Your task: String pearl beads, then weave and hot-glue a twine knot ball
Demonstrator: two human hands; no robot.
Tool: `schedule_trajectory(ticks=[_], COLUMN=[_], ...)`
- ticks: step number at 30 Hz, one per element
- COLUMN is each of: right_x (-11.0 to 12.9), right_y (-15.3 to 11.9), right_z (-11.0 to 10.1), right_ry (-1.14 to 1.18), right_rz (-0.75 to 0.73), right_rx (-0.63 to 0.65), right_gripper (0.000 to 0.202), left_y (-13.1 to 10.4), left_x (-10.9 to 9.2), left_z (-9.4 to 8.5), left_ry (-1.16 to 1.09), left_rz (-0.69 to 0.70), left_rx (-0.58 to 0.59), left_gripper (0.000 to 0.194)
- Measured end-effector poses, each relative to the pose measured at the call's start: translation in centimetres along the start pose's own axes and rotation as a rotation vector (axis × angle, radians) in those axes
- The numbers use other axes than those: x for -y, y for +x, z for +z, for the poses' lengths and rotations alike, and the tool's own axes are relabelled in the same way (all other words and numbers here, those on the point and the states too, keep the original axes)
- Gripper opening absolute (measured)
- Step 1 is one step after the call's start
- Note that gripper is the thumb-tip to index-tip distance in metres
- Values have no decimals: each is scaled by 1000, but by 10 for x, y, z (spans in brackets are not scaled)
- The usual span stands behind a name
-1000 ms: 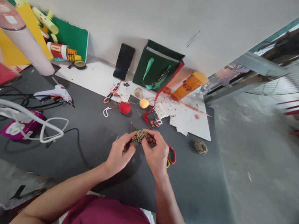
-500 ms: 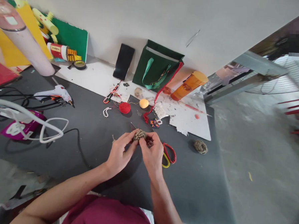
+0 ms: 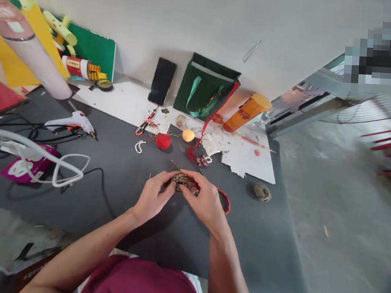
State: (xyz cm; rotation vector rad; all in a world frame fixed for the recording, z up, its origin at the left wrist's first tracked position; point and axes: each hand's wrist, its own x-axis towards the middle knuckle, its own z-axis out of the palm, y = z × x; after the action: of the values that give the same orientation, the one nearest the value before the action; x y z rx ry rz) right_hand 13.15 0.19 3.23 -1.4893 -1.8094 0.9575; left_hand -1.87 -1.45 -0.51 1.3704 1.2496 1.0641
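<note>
My left hand (image 3: 153,193) and my right hand (image 3: 205,199) hold a brown braided ball (image 3: 179,180) between their fingers, low over the dark table. Thumbs press on its near side, and the fingers curve around its far side. A small green spot shows at its top edge. Beside my right hand lies a red scissor handle (image 3: 226,201), the rest of it covered by the hand. Farther right rests a second brown braided ball (image 3: 261,192). Beyond my hands are a red ball (image 3: 163,141), a pale orange ball (image 3: 188,135) and a colourful beaded piece (image 3: 202,160).
A glue gun (image 3: 72,122), white cables (image 3: 69,178) and a purple box (image 3: 30,166) lie at the left. A phone (image 3: 162,81), a green paper bag (image 3: 203,88) and an orange bottle (image 3: 248,113) stand along the wall. The table (image 3: 252,250) ends at the right.
The braided ball has turned and shifted slightly left and nearer. My right hand has moved right over the scissors, hiding the yellow handle. My left hand has shifted slightly left.
</note>
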Motion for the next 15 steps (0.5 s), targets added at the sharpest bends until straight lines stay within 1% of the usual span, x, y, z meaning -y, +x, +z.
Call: schedule_trajectory(ticks=[3, 5, 7, 9, 12, 14, 15], right_x=[2, 2, 1, 1, 3, 4, 4], right_y=[1, 1, 0, -1, -3, -3, -2], right_z=[5, 9, 12, 14, 14, 12, 12], right_ry=[-1, 0, -11, -64, -224, -284, -285], right_rz=[14, 37, 53, 32, -58, -92, -90], right_rx=[-90, -160, -203, -197, -128, -106, -118], right_gripper=[24, 17, 12, 14, 27, 27, 24], left_y=[0, -1, -1, -1, 0, 0, 0], left_x=[-4, -7, -7, -6, -3, -3, -3], left_z=[0, 1, 2, 3, 2, 1, 1], left_ry=[72, 73, 48, 24, 70, 72, 41], left_rz=[0, -14, -19, -10, 0, -11, -15], left_rx=[-26, -27, -15, 10, 52, 71, 75], left_gripper=[36, 41, 40, 37, 32, 33, 34])
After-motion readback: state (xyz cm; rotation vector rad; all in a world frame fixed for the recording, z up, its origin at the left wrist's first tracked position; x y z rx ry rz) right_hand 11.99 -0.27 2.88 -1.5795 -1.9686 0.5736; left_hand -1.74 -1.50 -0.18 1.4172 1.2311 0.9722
